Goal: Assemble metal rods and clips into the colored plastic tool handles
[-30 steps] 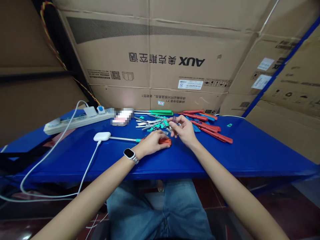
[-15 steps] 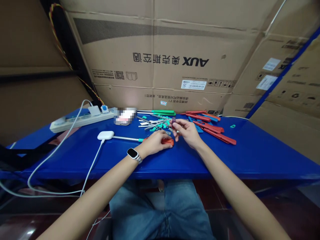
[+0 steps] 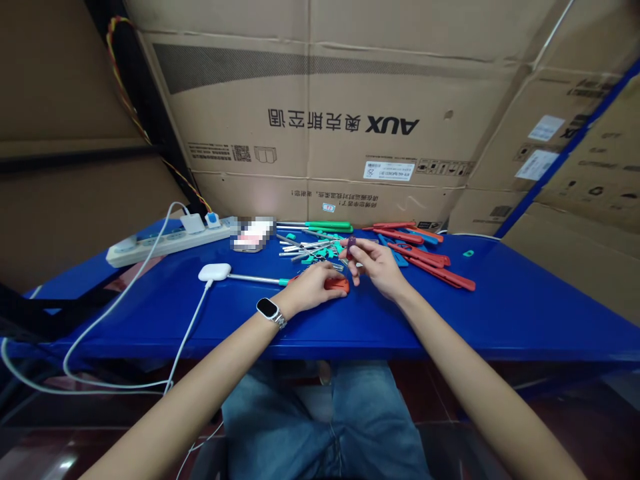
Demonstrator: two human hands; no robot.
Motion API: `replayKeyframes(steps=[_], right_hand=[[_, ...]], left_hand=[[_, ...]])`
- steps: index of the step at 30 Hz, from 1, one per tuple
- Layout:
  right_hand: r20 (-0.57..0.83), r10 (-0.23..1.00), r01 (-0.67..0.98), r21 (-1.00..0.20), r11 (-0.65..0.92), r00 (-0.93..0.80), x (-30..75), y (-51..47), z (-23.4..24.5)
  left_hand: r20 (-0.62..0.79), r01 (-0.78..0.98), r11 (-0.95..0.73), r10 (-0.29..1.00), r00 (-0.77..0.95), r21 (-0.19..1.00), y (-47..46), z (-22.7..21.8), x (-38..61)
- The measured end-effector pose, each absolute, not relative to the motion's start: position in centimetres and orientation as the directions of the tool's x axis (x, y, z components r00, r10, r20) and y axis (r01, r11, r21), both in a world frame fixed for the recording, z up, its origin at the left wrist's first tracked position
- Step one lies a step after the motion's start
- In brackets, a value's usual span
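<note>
My left hand (image 3: 314, 288) is closed over an orange handle (image 3: 339, 285) lying on the blue table. A silver metal rod (image 3: 255, 279) with a teal collar runs left from that handle, its far end beside a white case. Just to the right, my right hand (image 3: 381, 270) is raised a little and pinches a small dark purple piece (image 3: 351, 246) between thumb and fingers. Behind both hands lies a loose pile of metal rods (image 3: 300, 248) and small teal parts (image 3: 327, 253). Fingers partly cover the handle and the purple piece.
Red handles (image 3: 435, 260) and blue ones lie right of my hands. Green-handled rods (image 3: 327, 227) lie near the cardboard (image 3: 310, 80) at the back. On the left are a white power strip (image 3: 150, 248), a blurred phone (image 3: 253, 235) and a cabled white case (image 3: 214, 272).
The whole view has shifted slightly to the right. The purple piece shows more plainly in my right fingers; both hands otherwise keep nearly the same pose.
</note>
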State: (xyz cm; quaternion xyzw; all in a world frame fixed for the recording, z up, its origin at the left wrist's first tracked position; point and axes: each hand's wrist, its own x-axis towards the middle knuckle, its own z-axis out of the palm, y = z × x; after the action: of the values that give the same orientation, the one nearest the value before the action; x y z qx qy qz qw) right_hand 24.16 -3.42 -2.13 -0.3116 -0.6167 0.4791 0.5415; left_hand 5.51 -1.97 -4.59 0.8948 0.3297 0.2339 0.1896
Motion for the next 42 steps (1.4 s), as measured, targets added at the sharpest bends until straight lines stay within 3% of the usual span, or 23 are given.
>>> replayKeyframes(steps=[6, 15, 23, 31, 36, 42], right_hand=[[0.376, 0.923, -0.123, -0.923, 0.365, -0.083, 23.5, -3.0, -2.0], [0.370, 0.899, -0.149, -0.928, 0.342, -0.237, 24.3, -3.7, -1.9], [0.377, 0.923, -0.114, -0.923, 0.368, -0.075, 23.1, -3.8, -1.7], [0.376, 0.900, -0.147, -0.925, 0.351, -0.218, 24.0, -4.0, -2.0], [0.418, 0.897, -0.063, -0.908, 0.414, -0.144, 23.7, -3.7, -1.8], [0.403, 0.912, -0.127, -0.911, 0.392, -0.077, 23.1, -3.4, -1.8]], left_hand=[[0.296, 0.507, -0.710, 0.681, 0.669, 0.489, -1.9, -4.7, 5.5], [0.268, 0.526, -0.700, 0.690, 0.672, 0.482, -2.1, -4.5, 5.6], [0.281, 0.523, -0.710, 0.683, 0.674, 0.471, -1.9, -4.7, 5.5], [0.289, 0.504, -0.706, 0.683, 0.671, 0.498, -2.0, -4.6, 5.5], [0.279, 0.537, -0.700, 0.696, 0.662, 0.470, -2.3, -4.6, 5.5], [0.283, 0.528, -0.708, 0.687, 0.669, 0.469, -2.1, -4.7, 5.5]])
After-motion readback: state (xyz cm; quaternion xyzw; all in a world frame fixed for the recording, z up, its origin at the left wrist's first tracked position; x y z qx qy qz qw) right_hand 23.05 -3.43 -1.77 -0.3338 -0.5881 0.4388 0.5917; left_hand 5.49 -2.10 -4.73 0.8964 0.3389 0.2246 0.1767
